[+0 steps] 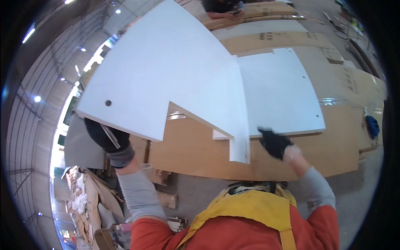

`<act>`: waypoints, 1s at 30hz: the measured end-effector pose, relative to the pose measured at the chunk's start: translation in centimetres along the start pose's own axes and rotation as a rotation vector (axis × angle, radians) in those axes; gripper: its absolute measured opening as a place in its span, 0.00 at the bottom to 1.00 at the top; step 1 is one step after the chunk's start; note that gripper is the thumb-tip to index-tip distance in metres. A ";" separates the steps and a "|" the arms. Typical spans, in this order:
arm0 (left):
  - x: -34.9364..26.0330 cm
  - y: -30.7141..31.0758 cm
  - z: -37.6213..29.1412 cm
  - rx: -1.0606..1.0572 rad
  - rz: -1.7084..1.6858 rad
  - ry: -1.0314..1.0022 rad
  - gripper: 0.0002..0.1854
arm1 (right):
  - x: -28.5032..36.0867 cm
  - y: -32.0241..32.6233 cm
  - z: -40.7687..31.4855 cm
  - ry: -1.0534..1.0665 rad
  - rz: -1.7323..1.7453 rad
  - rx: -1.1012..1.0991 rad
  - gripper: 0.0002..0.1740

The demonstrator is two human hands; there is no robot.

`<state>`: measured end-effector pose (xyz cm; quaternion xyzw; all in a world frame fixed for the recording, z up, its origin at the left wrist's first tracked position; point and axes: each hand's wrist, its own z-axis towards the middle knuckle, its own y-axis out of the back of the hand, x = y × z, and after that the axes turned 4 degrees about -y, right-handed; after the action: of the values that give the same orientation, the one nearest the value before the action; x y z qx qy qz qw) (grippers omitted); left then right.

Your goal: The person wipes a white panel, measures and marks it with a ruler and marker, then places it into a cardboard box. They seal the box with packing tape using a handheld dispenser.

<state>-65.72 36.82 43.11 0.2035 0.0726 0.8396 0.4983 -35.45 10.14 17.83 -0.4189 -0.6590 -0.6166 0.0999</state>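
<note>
My left hand (109, 136), in a black glove, supports a large notched white panel (150, 72) from beneath at its left end; the fingers are hidden under it. A thin metal rod (110, 136) lies along that hand. The panel is tilted up and has a round hole near its left edge. At its right end it meets a narrow white board (242, 125) at an angle. My right hand (275, 143), also in a black glove and slightly blurred, is beside the near edge of a flat white panel (281, 93) with small holes. Whether it touches that edge I cannot tell.
Large flat cardboard boxes (312, 156) lie under the panels, with more cardboard packages (278, 39) beyond. A person (223, 9) leans on the far side. A blue item in clear plastic (372, 126) lies at the right. Scrap cardboard (100, 193) is heaped at the lower left.
</note>
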 end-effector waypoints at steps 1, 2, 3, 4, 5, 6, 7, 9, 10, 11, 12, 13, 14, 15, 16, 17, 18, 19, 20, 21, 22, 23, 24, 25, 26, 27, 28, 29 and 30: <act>1.2 0.9 -0.4 0.017 0.201 -0.123 0.23 | -1.6 -4.2 -0.3 0.004 -0.036 0.052 0.30; 3.5 1.2 -2.9 -0.033 -0.021 0.071 0.22 | -1.4 -6.9 -0.7 0.038 0.043 0.184 0.30; 4.0 1.6 -4.1 -0.028 -0.485 0.273 0.22 | -0.7 -8.9 -1.0 0.062 0.115 0.324 0.30; 4.6 1.4 -5.9 -0.137 -0.945 0.503 0.21 | 1.1 -9.9 -1.9 -0.066 0.157 0.324 0.29; 4.8 1.0 -6.3 -0.231 -1.554 0.673 0.22 | 2.8 -10.0 -2.9 -0.201 0.200 0.300 0.29; 5.5 1.1 -6.8 -0.251 -1.550 0.681 0.22 | 2.7 -10.2 -3.1 -0.170 0.245 0.243 0.27; 5.9 1.1 -7.4 -0.278 -1.552 0.692 0.23 | 2.1 -10.3 -2.9 -0.158 0.289 0.235 0.28; 7.1 1.3 -8.7 -0.279 -1.342 0.714 0.25 | 0.5 -11.0 -2.5 -0.150 0.384 0.226 0.28; 8.1 1.5 -9.7 -0.252 -1.147 0.739 0.26 | -0.4 -11.6 -2.7 -0.030 0.268 0.173 0.28; 8.9 1.8 -10.3 -0.142 -0.861 0.591 0.26 | -0.9 -12.0 -2.5 0.014 0.269 0.164 0.29; 9.1 1.5 -11.1 -0.066 -0.527 0.455 0.26 | -1.9 -13.4 -1.7 -0.082 0.335 0.225 0.28; 9.3 1.6 -11.7 -0.039 -0.218 0.332 0.26 | -2.2 -13.7 -1.5 -0.085 0.298 0.198 0.28; 9.4 1.6 -11.5 -0.027 -0.217 0.359 0.26 | -2.5 -14.0 -1.4 -0.083 0.266 0.173 0.27; 10.4 2.0 -11.8 -0.035 -0.497 0.442 0.27 | -1.1 -13.2 -1.7 0.007 0.129 0.067 0.26; 11.5 2.6 -12.6 -0.061 -0.758 0.544 0.28 | 2.8 -8.8 -1.4 -0.487 0.555 0.459 0.25; 11.1 2.2 -12.3 -0.082 -0.688 0.523 0.28 | 2.1 -9.0 -1.7 -0.392 0.452 0.421 0.26; 10.7 1.7 -12.0 -0.103 -0.618 0.504 0.29 | 1.1 -9.6 -1.8 -0.300 0.348 0.381 0.28; 10.2 1.5 -11.4 -0.126 -0.540 0.486 0.29 | 0.4 -10.3 -1.8 -0.201 0.239 0.341 0.29; 9.5 1.3 -10.5 -0.022 -0.014 0.133 0.29 | 0.0 -11.0 -2.1 -0.209 0.286 0.281 0.29; 8.4 1.1 -9.5 0.052 0.249 -0.073 0.29 | -0.1 -10.7 -2.2 -0.153 0.301 0.300 0.29; 7.4 0.9 -8.6 0.070 0.512 -0.290 0.28 | -0.1 -10.6 -2.1 -0.129 0.262 0.308 0.29; 6.6 0.9 -7.6 0.057 0.506 -0.353 0.28 | -0.1 -10.7 -2.1 -0.114 0.220 0.317 0.30; 5.8 2.1 -6.0 0.057 0.520 -0.429 0.27 | 0.5 -10.8 -2.0 -0.070 0.216 0.309 0.30; 5.5 2.2 -5.0 0.041 0.517 -0.493 0.26 | 0.4 -10.8 -1.9 -0.044 0.204 0.286 0.30; 6.0 2.0 -4.9 0.034 0.530 -0.515 0.27 | -0.6 -11.9 -1.9 0.043 0.162 0.189 0.29; 6.4 2.0 -4.6 0.030 0.549 -0.541 0.28 | -1.3 -13.0 -2.0 0.144 0.123 0.101 0.28; 7.0 2.1 -4.3 0.026 0.569 -0.568 0.29 | -1.2 -12.7 -1.8 0.202 0.112 0.084 0.28; 6.9 1.5 -4.6 0.016 0.576 -0.563 0.30 | -1.2 -12.3 -2.0 0.203 0.135 0.082 0.28; 6.9 1.3 -4.6 0.002 0.590 -0.558 0.32 | -0.8 -11.8 -1.9 0.217 0.155 0.078 0.28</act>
<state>-71.59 42.58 41.23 0.4362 -0.1264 0.8590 0.2365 -43.65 9.40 9.19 -0.3953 -0.6335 -0.6225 0.2343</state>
